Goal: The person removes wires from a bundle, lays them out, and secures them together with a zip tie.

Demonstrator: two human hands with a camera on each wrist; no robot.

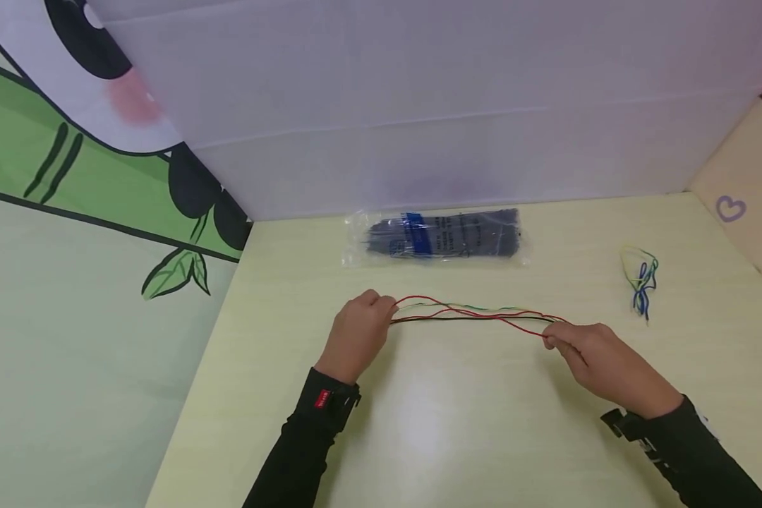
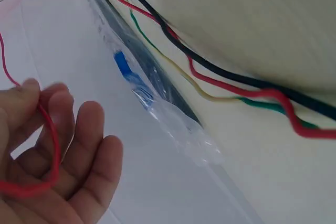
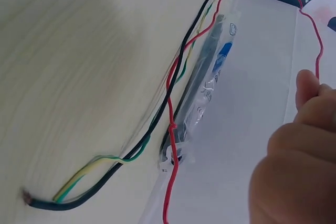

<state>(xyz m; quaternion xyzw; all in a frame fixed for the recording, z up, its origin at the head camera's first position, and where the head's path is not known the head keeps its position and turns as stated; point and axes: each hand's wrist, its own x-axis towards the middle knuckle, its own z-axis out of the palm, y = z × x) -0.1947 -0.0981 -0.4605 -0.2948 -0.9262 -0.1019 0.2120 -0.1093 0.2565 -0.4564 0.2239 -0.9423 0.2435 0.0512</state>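
Note:
Thumb and fingertips of my left hand point(image 1: 355, 335) pinch a thin red wire point(image 1: 419, 297), which loops across the palm in the left wrist view. At its other side, my right hand point(image 1: 609, 363) grips red wire between thumb and curled fingers. Between the hands run a black wire point(image 1: 463, 319) and a yellow-green wire point(image 2: 210, 97) beside more red wire point(image 3: 170, 103). In the right wrist view, the black wire's bare frayed end point(image 3: 26, 198) sticks out free, close to the tip of the yellow-green wire point(image 3: 79, 174). The right fingertips are partly hidden behind the hand.
A clear plastic bag of dark cable ties point(image 1: 460, 236) lies at the back of the pale table point(image 1: 432, 437). Toward the right lies a small bundle of blue and yellow-green wire point(image 1: 643, 282). A white sheet point(image 1: 451, 106) stands behind the table's back edge.

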